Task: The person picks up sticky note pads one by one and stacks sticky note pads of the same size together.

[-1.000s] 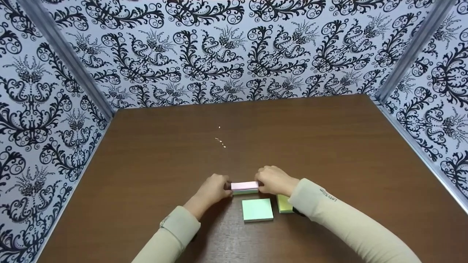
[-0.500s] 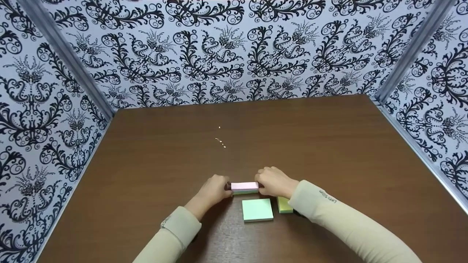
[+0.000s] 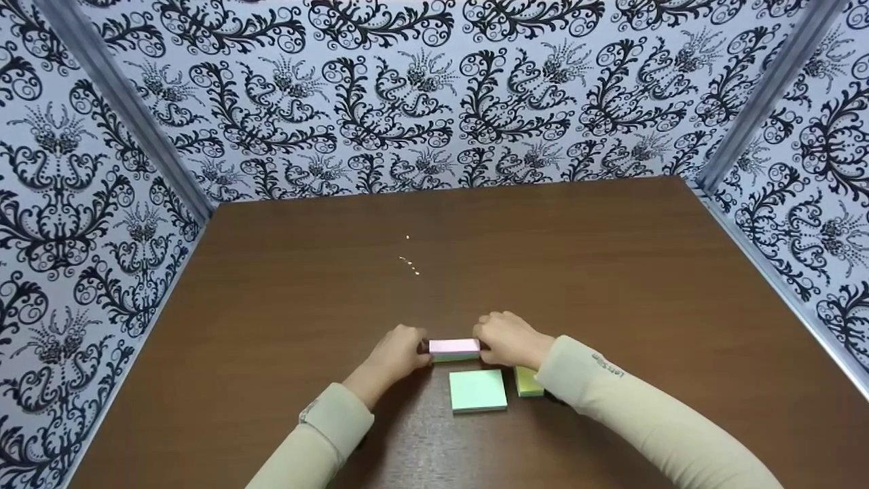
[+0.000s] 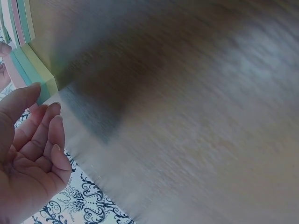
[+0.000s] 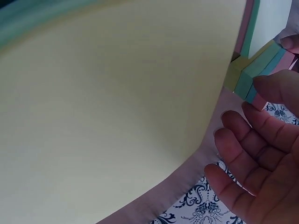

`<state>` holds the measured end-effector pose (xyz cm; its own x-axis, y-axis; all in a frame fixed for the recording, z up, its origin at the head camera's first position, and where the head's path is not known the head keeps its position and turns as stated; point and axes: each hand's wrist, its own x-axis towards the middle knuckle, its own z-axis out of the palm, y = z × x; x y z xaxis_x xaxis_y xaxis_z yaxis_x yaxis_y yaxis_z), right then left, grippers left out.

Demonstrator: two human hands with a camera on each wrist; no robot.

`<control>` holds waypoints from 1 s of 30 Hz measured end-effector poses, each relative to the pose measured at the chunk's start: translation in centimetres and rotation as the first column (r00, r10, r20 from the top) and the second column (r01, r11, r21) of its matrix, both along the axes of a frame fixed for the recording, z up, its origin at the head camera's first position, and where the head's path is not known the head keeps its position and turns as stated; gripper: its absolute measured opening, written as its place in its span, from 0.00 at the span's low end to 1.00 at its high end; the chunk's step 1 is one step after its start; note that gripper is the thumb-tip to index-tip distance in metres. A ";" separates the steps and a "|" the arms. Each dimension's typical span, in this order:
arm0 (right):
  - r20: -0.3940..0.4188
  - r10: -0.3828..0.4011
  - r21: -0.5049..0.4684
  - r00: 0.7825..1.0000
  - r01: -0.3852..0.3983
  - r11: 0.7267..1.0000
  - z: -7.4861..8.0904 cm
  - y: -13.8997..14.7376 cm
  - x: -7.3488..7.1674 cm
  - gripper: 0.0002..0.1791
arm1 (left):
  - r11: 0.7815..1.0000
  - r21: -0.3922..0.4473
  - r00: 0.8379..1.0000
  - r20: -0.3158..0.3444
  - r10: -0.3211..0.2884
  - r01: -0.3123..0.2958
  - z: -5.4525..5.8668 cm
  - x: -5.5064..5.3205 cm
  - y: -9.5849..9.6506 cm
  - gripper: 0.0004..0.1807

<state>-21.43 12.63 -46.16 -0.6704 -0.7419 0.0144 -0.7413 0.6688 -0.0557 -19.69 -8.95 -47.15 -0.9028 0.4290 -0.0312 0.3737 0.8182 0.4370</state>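
Observation:
A block of sticky notes, pink above and green below in the head view, is held between my two hands. My left hand pinches its left end with thumb and fingertips. At the opposite end my right hand pinches it the same way. Pink, blue, teal and yellow layers show along the sticky-note block in the left wrist view. Just in front lies a light green sticky-note pad. Beside it, a yellow sticky-note pad is partly hidden under my right wrist; its pale surface fills much of the right wrist view.
The brown wooden table extends behind and to both sides of the hands. Patterned black-and-white panels enclose its back and sides, with grey metal posts at the corners. Small bright specks show on the tabletop.
Almost nothing moves: both hands keep their hold on the sticky-note block, and the right hand and sleeve sit very slightly lower in the head view. The two pads stay in place.

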 end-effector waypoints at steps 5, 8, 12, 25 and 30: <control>0.058 -0.044 0.015 0.997 0.043 0.999 0.4 0.0 0.0 0.08 | 1.000 0.002 1.000 0.007 -0.008 0.008 0.1 0.0 -0.2 0.07; 0.125 -0.098 0.015 0.987 0.097 0.995 1.1 0.2 0.0 0.17 | 1.000 0.000 1.000 0.022 -0.011 0.011 0.3 0.0 -0.4 0.10; 0.148 -0.129 -0.012 0.980 0.133 0.991 2.1 1.0 -0.2 0.19 | 1.000 0.004 0.999 0.041 -0.002 0.002 0.6 0.1 -1.0 0.13; -0.007 0.124 -0.034 0.992 -0.124 0.992 1.4 2.8 0.1 0.09 | 0.992 -0.050 0.988 -0.096 -0.124 0.120 -0.2 1.0 -2.7 0.04; 0.033 0.139 0.034 0.990 -0.140 0.990 0.6 2.3 0.2 0.10 | 0.973 -0.125 0.930 -0.292 -0.224 0.195 -0.6 0.9 -2.1 0.05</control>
